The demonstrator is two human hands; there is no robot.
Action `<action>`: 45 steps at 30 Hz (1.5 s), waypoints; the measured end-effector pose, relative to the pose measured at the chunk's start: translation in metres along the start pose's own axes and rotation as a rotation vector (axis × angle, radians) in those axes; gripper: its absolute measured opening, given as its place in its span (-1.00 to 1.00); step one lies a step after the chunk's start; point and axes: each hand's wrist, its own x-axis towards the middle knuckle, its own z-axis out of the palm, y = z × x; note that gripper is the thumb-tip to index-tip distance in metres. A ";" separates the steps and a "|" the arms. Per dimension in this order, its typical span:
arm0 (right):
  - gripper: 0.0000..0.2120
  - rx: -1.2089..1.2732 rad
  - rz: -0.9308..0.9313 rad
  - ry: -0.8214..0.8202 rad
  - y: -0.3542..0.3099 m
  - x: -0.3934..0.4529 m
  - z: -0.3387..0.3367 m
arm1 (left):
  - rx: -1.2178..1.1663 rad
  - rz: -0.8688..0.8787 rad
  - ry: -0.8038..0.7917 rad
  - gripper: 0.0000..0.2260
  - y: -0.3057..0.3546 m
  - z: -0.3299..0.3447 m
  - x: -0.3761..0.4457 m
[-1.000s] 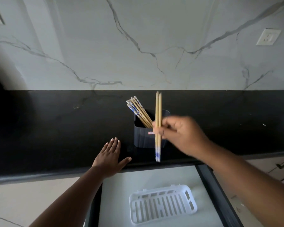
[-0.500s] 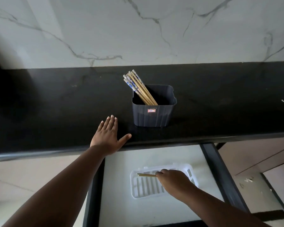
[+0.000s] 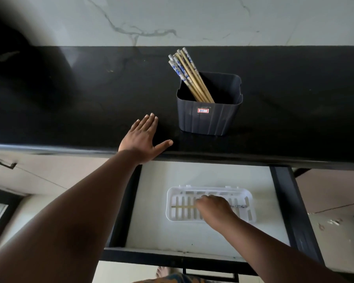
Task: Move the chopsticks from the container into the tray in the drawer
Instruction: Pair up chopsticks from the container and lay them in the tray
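Chopsticks [image 3: 183, 206] lie along the white tray [image 3: 250, 201], lower centre; my right hand [image 3: 213, 209] covers them, grip unclear. I should release them flat.

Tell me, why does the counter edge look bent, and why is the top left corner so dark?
Head view: the wide-angle lens bows the counter edge; top-left corner falls into dark vignette or shadow; the right hand in the tray looks slightly soft; chopsticks in the container stay sharp.

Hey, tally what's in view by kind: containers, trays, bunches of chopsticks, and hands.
Dark container: 1
White tray: 1
Chopstick bunches: 2, one in the container, one in the tray
Hands: 2, left, right
Total: 6
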 end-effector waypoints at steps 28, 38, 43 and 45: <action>-0.92 0.854 -0.040 0.180 0.032 -0.028 -0.185 | -0.009 -0.083 0.018 0.02 0.000 0.002 0.006; -0.88 0.621 0.173 0.747 0.041 0.032 -0.308 | -0.109 -0.219 0.039 0.03 0.000 0.001 0.013; -0.74 0.438 0.236 0.839 0.027 0.068 -0.290 | -0.131 -0.224 0.061 -0.04 0.000 0.001 0.011; -0.71 0.395 0.256 0.911 0.019 0.077 -0.287 | -0.137 -0.226 0.069 -0.05 0.000 0.002 0.011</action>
